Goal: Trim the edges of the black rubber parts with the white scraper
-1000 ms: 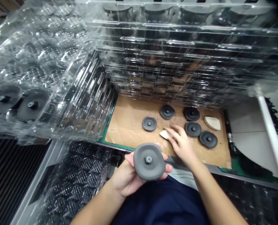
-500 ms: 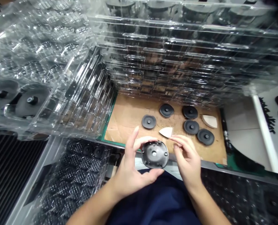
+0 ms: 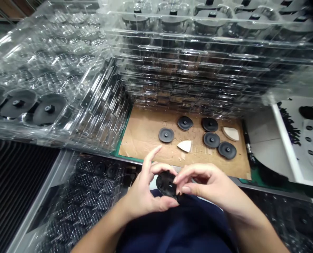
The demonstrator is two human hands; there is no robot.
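Note:
My left hand (image 3: 145, 193) grips a dark round plastic disc (image 3: 165, 183) by its edge, thumb below and fingers above, index finger stretched away. The disc is tilted, its inner side with small raised bits partly visible. My right hand (image 3: 203, 181) is at the disc's right rim, thumb and fingertips pinched together; whatever is between them is hidden. Just beyond the hands, a pale pointed pad (image 3: 184, 146) lies on the cardboard (image 3: 140, 133). A similar black disc with a central stem (image 3: 166, 135) rests to its left.
Several more black discs (image 3: 211, 140) and pale pads stacked together (image 3: 230, 133) lie on the cardboard's right. Tall stacks of clear plastic trays (image 3: 193, 52) rise behind and at left (image 3: 74, 88). A white bin (image 3: 288, 140) with small black pieces stands right.
My right hand has moved left from beside the pale pad to the disc's rim. The disc in my left hand has tilted and come slightly lower. The view has shifted a little.

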